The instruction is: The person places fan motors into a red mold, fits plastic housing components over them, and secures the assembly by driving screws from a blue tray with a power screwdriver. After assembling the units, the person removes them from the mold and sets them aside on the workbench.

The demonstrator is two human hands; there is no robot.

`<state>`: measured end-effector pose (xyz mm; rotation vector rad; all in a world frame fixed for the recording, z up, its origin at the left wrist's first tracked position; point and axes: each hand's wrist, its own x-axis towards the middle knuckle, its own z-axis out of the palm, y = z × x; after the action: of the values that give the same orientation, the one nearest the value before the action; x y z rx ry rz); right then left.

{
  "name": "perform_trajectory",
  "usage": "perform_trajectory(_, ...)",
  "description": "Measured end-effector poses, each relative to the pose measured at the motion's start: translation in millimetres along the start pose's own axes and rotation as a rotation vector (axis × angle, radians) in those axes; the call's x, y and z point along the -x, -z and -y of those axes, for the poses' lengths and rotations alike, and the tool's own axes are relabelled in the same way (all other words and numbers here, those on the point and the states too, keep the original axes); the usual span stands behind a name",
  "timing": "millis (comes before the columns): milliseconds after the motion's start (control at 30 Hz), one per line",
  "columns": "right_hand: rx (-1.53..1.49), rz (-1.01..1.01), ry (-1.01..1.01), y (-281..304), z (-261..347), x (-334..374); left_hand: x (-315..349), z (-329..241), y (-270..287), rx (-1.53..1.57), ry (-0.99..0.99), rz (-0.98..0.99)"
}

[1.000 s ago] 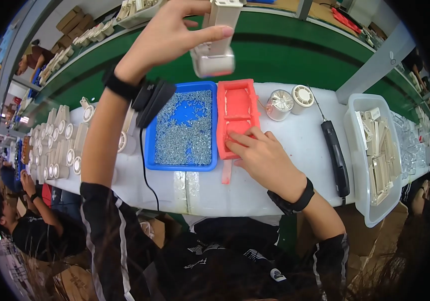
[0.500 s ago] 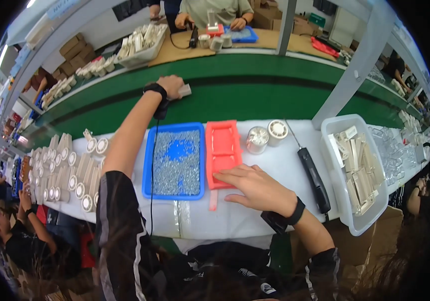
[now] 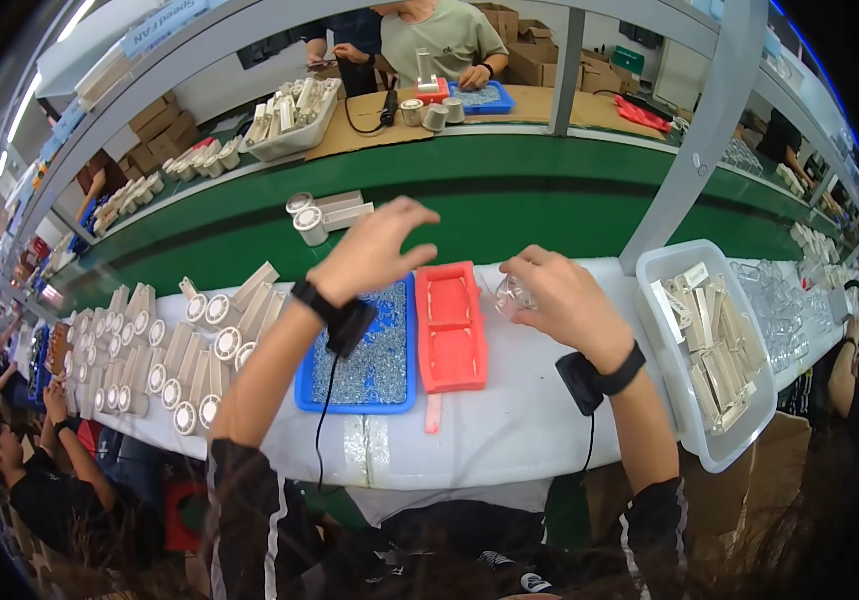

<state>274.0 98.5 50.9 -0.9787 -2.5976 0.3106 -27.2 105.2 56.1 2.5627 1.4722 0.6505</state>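
My left hand [image 3: 374,252], empty with thumb and fingers apart, is raised over the far end of a blue tray [image 3: 412,340] of small shiny metal pieces. My right hand [image 3: 571,305] closes around a round, clear-walled fan head [image 3: 515,296] on the white table. Between the hands lies a red two-part holder [image 3: 452,345] with bare recesses. Beyond my left hand, two white handheld fans [image 3: 311,226] lie on the green conveyor belt [image 3: 509,210], round heads to the left. The right hand and forearm hide the table behind them.
Many white handheld fans [image 3: 184,375] crowd the table's left side. A whitish bin [image 3: 671,400] of long beige casings stands at right, beside clear plastic parts [image 3: 774,310]. A metal post [image 3: 694,140] rises behind it. Across the belt, a person [image 3: 439,45] works at another table.
My left hand has let go of the white fan on the belt and come back right and nearer. My right hand has left the red holder and taken hold of a fan head.
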Motion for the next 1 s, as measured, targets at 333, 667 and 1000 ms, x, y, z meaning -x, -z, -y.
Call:
perform_trajectory(333, -0.369, -0.162, 0.03, -75.2, 6.4, -33.0, 53.2, -5.3, -37.8, 0.395, 0.107, -0.149)
perform_trajectory(667, 0.179, -0.112, -0.257, -25.9, -65.3, 8.2, 48.6, -10.2, -61.4, 0.257, 0.031, -0.055)
perform_trajectory(1000, 0.007, -0.195, -0.063, 9.3, -2.5, 15.4, 56.5, -34.9, -45.1, 0.384, 0.023, -0.352)
